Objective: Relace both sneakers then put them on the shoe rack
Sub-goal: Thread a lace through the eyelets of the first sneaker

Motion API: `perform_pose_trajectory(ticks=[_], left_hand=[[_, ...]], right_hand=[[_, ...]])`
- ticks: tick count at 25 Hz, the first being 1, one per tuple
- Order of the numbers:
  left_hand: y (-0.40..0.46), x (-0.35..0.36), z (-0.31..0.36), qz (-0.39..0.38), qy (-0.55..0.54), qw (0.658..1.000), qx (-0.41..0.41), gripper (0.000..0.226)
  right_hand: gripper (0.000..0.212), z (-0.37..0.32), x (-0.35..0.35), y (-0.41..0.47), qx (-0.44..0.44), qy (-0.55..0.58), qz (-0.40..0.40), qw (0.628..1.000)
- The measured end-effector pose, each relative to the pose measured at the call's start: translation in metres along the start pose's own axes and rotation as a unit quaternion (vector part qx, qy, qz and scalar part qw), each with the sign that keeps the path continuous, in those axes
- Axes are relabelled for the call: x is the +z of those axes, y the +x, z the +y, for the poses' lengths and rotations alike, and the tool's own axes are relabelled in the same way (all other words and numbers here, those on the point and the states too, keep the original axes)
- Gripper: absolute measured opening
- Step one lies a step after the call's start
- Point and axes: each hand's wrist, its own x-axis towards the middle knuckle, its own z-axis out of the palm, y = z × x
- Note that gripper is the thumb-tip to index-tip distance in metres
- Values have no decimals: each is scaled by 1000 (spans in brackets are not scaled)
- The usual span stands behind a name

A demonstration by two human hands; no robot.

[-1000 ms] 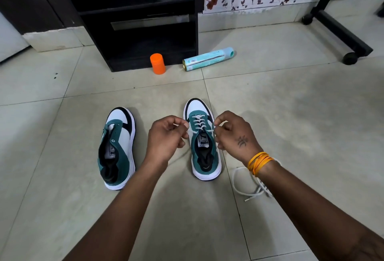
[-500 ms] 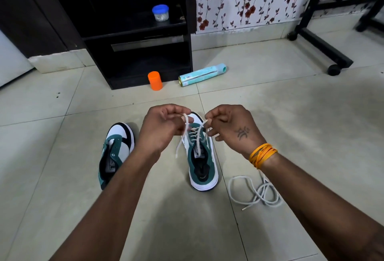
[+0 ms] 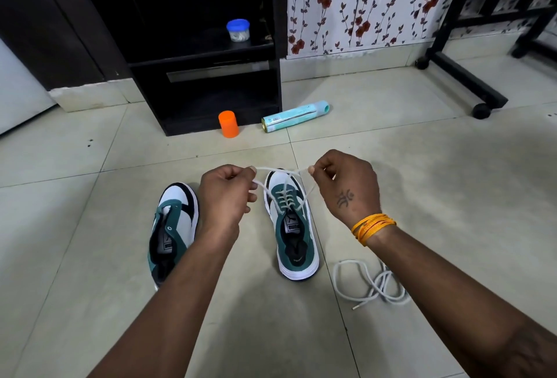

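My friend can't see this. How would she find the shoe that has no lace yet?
Start at the black shelf unit against the wall, then come down the tiled floor to the two green-and-white sneakers. The unlaced sneaker lies beside the left hand. Unlike the laced sneaker, its eyelets are bare and no white lace crosses its tongue.

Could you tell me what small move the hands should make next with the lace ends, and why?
Probably cross the two ends and tie the first knot. The right sneaker already looks laced to its top eyelets, and the left hand and right hand each pinch one end of its lace, pulled up and apart above the toe.
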Motion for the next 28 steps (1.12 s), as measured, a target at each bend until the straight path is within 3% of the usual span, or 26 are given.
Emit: perform_pose_trajectory(ticks=[5,12,16,19,23,25,28], left_hand=[[-4,3,5,-54,-109,990,-72,10],[-14,17,19,-59,-181,979,-74,14],[-20,23,21,-79,-138,987,-25,14],[-18,20,18,-119,-101,988,8,5],[-4,18,4,-211,16,977,14,43],[-1,19,-3,-232,98,967,32,36],[0,20,-14,-168,217,951,141,18]], right_hand=[[9,-6,8,6,111,190,-25,975],[15,-19,25,-7,31,204,-127,970],[3,-23,28,-9,-3,204,-174,963],[18,-21,28,-9,-8,229,-162,960],[23,-16,26,-7,7,240,-167,956],[26,-14,25,-6,16,258,-168,951],[20,-15,25,-7,81,314,-152,934]])
